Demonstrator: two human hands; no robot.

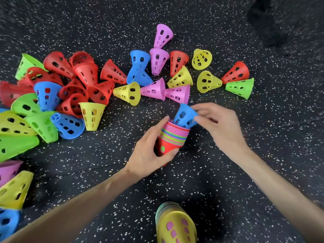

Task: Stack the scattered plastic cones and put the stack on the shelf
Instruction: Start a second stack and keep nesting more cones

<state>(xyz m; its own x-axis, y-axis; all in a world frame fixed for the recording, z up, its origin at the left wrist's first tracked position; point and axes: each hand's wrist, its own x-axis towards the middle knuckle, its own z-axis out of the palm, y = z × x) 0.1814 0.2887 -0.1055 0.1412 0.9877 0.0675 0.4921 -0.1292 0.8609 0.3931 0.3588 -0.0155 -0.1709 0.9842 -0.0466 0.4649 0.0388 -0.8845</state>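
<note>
My left hand [150,151] grips a stack of nested cones [172,137], red outermost with many coloured rims, held above the dark speckled floor. My right hand [217,123] pinches a blue perforated cone [184,116] whose wide end sits in the top of that stack. Several loose cones lie scattered beyond: pink [163,35], yellow [201,59], red [235,72], green [240,87] and blue [139,68]. A second stack, yellow outermost [175,223], lies near the bottom edge. No shelf is in view.
A dense pile of red, green, blue and yellow cones [52,93] fills the left side. More pink, yellow and blue cones [12,188] lie at the lower left edge. A dark blurred shape [273,23] sits at the top right.
</note>
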